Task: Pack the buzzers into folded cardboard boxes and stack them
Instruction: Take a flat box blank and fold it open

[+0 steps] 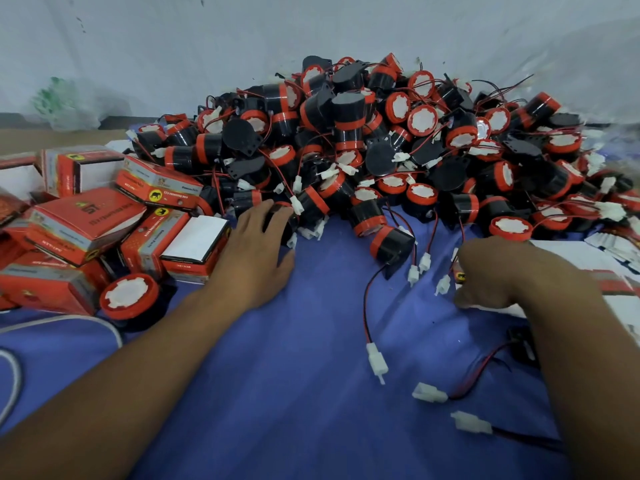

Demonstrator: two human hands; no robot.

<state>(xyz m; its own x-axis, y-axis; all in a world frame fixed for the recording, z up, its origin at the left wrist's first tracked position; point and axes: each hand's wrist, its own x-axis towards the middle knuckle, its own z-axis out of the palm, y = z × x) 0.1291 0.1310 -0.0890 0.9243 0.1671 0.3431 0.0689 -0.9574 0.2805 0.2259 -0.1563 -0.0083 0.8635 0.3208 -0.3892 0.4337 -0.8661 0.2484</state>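
A big pile of black-and-red buzzers (381,140) with red-black wires and white plugs lies on the blue cloth (304,358). My left hand (256,254) reaches to the pile's front edge, its fingers laid over and its thumb beside one black buzzer (282,216). My right hand (512,271) is curled at the right, where a red and yellow corner of a flat cardboard box (459,277) shows at its fingers; the rest is hidden under the hand. Folded red boxes (86,220) lie jumbled at the left.
One loose buzzer (130,296) sits face up beside the folded boxes. Flat unfolded cartons (616,251) are spread at the right edge. Loose wired plugs (377,362) lie on the cloth between my arms. A white cable (14,375) curves at the left. A pale wall stands behind.
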